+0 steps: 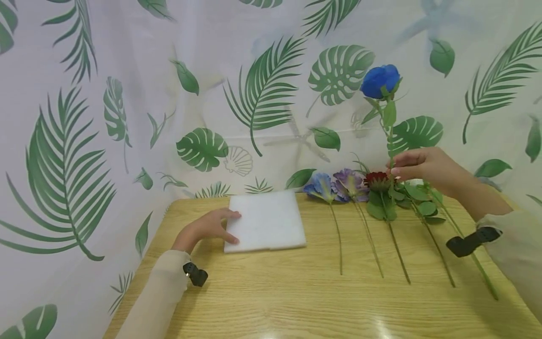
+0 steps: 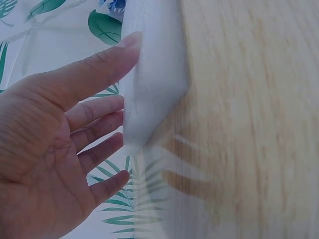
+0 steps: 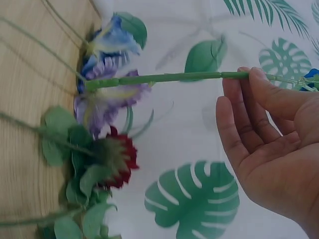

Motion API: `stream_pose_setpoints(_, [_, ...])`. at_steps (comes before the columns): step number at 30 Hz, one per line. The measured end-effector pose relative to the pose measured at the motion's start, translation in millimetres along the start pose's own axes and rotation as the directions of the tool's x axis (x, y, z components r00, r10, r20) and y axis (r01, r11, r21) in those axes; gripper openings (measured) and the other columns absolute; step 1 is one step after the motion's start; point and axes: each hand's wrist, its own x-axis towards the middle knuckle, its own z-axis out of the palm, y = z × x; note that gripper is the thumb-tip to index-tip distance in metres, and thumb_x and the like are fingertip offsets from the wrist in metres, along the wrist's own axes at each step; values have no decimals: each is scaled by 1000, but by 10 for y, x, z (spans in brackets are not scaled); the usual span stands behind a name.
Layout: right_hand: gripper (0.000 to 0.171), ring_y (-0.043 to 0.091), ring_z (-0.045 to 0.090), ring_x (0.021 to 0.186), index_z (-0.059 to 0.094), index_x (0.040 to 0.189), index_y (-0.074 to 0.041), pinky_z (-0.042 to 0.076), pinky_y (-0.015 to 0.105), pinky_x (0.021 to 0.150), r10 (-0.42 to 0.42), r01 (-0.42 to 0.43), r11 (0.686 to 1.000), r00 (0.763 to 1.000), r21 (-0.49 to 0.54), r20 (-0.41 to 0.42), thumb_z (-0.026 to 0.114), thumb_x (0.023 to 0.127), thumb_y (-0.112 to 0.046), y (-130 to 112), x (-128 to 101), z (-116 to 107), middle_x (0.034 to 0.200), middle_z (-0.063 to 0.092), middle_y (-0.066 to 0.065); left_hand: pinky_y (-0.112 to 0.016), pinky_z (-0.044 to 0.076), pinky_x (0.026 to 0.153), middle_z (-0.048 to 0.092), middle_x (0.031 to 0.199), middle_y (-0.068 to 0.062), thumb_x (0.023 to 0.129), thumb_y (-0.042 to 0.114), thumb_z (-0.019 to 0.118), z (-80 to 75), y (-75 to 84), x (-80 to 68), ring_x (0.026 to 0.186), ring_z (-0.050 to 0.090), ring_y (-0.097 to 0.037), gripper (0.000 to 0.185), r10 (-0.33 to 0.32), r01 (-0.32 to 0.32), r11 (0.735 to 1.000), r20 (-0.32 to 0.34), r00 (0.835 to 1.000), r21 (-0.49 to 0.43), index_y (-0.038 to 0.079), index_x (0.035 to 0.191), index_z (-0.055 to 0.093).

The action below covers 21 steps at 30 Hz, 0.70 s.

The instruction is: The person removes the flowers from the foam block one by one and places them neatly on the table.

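Note:
My right hand [image 1: 438, 170] pinches the green stem [image 3: 169, 77] of an artificial blue rose [image 1: 380, 82] between thumb and fingers. The rose stands upright in the air, bloom at the top, against the printed backdrop. In the right wrist view the stem's lower end hangs free of the tabletop. My left hand [image 1: 210, 226] touches the left edge of a white foam slab [image 1: 267, 219] lying flat on the table. Its fingers are spread and fairly straight; in the left wrist view the thumb [image 2: 107, 69] rests against the foam.
On the wooden table [image 1: 262, 292], right of the slab, lie a blue flower [image 1: 322, 187], a purple flower [image 1: 351, 184], a dark red flower [image 1: 377, 180] and more green stems [image 1: 436, 245]. A leaf-printed curtain [image 1: 271, 94] closes off the back and left.

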Motion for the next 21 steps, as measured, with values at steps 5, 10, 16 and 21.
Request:
stream_pose_setpoints(5, [23,2,71,91,67,123,-21,57,20,79,44,-46,998,998,-39,-42,67,100,-25,147,-124,-247,99,72,-27,-54,26,125,45,159,-14,79,26,89,-3,3,-5,152,32,-38,83,1,-1,1000,2,1000,-3,5,149,51])
stream_pose_setpoints(10, [19,2,72,90,68,118,-26,60,22,79,70,-72,996,996,-49,-52,68,100,-21,312,-246,-430,97,72,-28,-54,27,125,46,158,-15,79,26,89,-4,5,5,152,32,-39,83,14,-14,1000,2,1000,4,4,149,51])
stream_pose_setpoints(16, [40,0,71,90,63,131,-5,60,24,79,113,-119,985,992,-125,-53,69,98,-27,519,-368,-561,97,69,-30,-54,27,125,46,158,-15,79,27,89,-8,13,-8,151,32,-40,83,19,-20,1000,1,1000,2,4,149,51])
stream_pose_setpoints(21, [48,-1,70,87,57,134,6,60,24,76,104,-113,983,992,-148,-64,69,99,-26,702,-409,-667,96,66,-31,-55,27,125,46,158,-16,79,25,89,-5,18,-15,151,33,-40,82,17,-17,1000,-1,1000,-8,3,148,51])
